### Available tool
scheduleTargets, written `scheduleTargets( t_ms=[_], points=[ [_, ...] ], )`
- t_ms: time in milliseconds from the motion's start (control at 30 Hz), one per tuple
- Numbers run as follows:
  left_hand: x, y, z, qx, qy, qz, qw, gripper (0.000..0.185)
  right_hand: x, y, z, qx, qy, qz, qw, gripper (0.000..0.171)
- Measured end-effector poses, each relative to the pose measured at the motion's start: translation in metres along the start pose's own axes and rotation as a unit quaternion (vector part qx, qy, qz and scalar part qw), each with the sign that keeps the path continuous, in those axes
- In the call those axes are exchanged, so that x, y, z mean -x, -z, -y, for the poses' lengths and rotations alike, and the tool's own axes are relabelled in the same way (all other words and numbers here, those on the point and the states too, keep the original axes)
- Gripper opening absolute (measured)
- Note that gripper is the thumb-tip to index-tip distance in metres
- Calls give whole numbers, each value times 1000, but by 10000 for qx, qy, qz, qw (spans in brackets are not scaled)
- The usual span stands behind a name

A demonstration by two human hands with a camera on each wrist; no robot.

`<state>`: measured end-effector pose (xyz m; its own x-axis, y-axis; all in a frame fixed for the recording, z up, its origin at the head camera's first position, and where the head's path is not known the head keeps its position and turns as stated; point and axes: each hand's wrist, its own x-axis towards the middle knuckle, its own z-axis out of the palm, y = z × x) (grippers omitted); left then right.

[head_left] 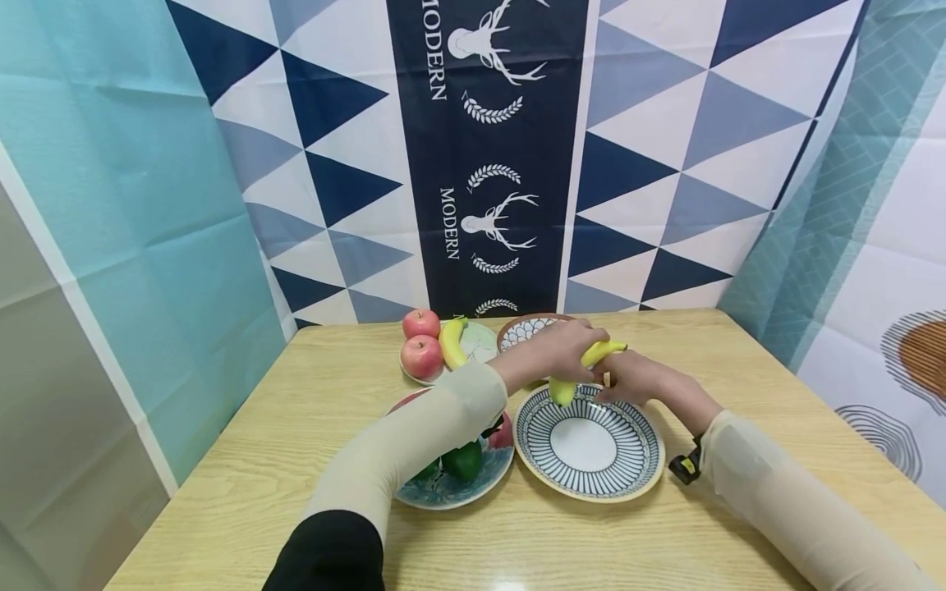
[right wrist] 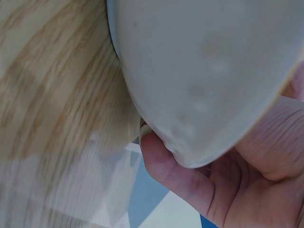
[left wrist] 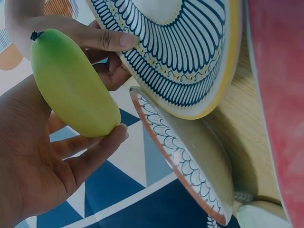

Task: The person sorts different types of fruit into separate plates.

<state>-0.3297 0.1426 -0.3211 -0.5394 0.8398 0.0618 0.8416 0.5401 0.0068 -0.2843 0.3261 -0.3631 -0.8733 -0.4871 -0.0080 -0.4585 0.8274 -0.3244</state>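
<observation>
Setting: I see a wooden table (head_left: 310,492) in front of a hanging cloth with blue triangles and deer prints.
Left grip: my left hand (head_left: 565,349) is curled round a banana (head_left: 591,361), fingers and thumb closed on its middle; the left wrist view shows it held clear in the palm.
Right grip: my right hand (head_left: 636,379) sits at the far rim of the striped plate (head_left: 636,460). The right wrist view shows fingers (right wrist: 175,175) tucked under a pale rim, so it seems to pinch that edge, though I cannot tell how firmly.
Banana position: in the air over the plate's far edge, lower tip just above the rim, not resting on anything.
Progress: as I judge it, the banana is picked up and brought to the striped plate, which holds nothing yet; setting it down and letting go are left.
Arm pose: my left forearm crosses rightward over the green plate (head_left: 451,492); the right reaches in from the right, wrist low on the table.
Around: a scale-patterned bowl (head_left: 521,332) just behind the hands, and beside it a far plate (head_left: 484,345) with two apples (head_left: 421,341) and a second banana (head_left: 451,343).
</observation>
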Motion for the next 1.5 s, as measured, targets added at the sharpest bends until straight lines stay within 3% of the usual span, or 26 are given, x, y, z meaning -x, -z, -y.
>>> scheduleTargets(
  t_ms=[233, 500, 1000, 1267, 1500],
  points=[
    [4, -6, 3, 134, 37, -143, 9998, 63, 1, 1, 2, 77, -92, 41, 9999, 16],
    [16, -22, 11, 261, 156, -254, 9992, 66, 0, 1, 3, -139, -560, 302, 9979, 15],
    [39, -28, 10, 477, 351, -418, 9974, 70, -1, 1, 5, -98, -785, 387, 9961, 12],
    [55, -27, 8, 527, 499, -286, 9970, 72, 0, 1, 4, -139, -1106, 313, 9933, 18],
    [65, -24, 8, 419, 384, -39, 9984, 71, -3, 0, 1, -119, -1193, 337, 9922, 18]
  ],
)
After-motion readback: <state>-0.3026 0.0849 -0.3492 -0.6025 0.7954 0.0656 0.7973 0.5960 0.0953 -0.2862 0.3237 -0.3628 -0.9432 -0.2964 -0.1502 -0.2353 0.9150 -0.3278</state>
